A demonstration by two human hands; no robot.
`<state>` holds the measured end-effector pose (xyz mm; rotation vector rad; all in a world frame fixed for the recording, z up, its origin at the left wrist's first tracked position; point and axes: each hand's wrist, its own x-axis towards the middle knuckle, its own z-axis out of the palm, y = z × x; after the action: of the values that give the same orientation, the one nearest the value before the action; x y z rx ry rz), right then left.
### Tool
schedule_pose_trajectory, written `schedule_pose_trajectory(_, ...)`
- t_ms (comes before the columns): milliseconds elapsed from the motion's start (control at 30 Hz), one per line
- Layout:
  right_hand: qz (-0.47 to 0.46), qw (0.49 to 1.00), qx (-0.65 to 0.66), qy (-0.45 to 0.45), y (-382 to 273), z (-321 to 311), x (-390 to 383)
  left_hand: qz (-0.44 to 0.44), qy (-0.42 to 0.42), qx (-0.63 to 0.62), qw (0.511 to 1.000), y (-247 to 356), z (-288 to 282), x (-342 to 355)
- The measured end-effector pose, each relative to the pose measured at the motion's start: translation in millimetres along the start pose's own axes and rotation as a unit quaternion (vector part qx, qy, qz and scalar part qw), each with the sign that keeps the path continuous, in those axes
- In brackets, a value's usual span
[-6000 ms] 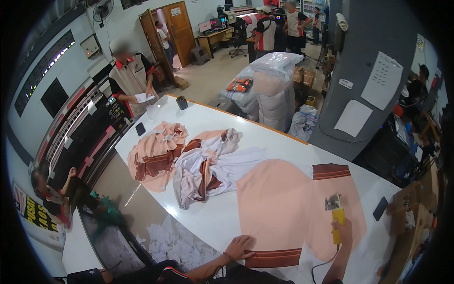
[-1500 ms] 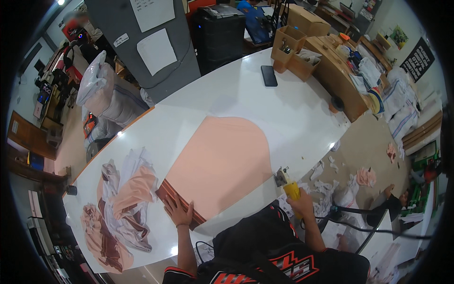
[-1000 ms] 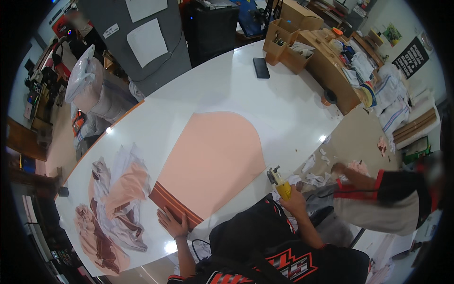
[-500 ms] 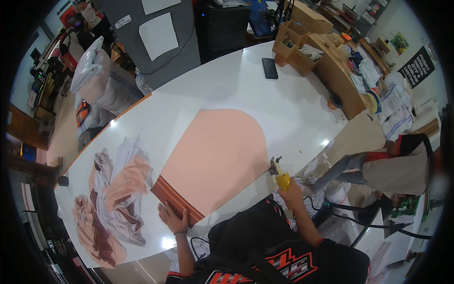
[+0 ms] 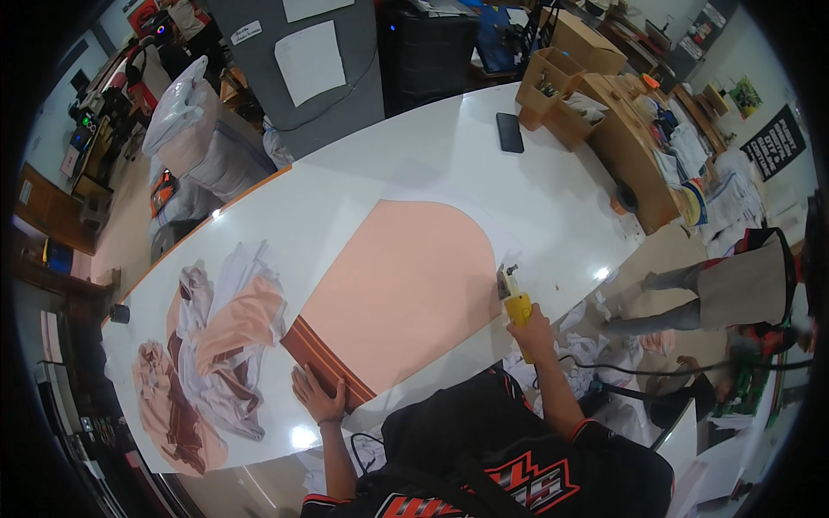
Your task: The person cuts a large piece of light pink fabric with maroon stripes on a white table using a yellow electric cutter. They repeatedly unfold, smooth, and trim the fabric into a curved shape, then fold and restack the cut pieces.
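A peach fabric piece (image 5: 406, 293) with a rounded far end lies flat on the white table. Along its near left end runs a brown band (image 5: 328, 363) with orange stripes. My left hand (image 5: 317, 394) rests on that band, fingers stretched out and holding nothing. In my right hand (image 5: 533, 332) is an electric fabric cutter (image 5: 518, 309) with a yellow body, its metal head at the right edge of the peach piece. The blade itself is too small to make out.
Crumpled peach, white and brown fabric (image 5: 216, 345) lies at the table's left. A phone (image 5: 509, 133) and cardboard boxes (image 5: 553, 82) stand at the far right. Stuffed sacks (image 5: 203, 138) are beyond the left edge. A person (image 5: 734, 289) stands at right, near a black cable (image 5: 673, 369).
The cutter has moved a little farther away along the fabric's right edge. My left hand stays on the band. The view has shifted slightly, and the person at right has changed posture.
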<state>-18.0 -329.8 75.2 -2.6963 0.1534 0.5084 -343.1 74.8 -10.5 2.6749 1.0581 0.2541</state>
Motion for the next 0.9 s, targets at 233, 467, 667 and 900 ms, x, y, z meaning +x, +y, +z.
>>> schedule_pose_trajectory(233, -0.011, 0.999, -0.023, -0.019, -14, -16, 50, -0.003, 0.006, 0.006, 1.000, 0, -1, 0)
schedule_pose_trajectory(467, -0.043, 0.996, -0.049, -0.054, -29, -39, 102, -0.005, 0.010, 0.010, 1.000, -1, 1, 2)
schedule_pose_trajectory(667, -0.083, 0.990, -0.050, -0.098, -50, -61, 143, -0.029, 0.033, -0.031, 0.999, 1, 7, 2)
schedule_pose_trajectory(900, -0.146, 0.978, -0.100, -0.114, -77, -77, 188, -0.093, 0.072, -0.088, 0.989, 37, 23, -23)
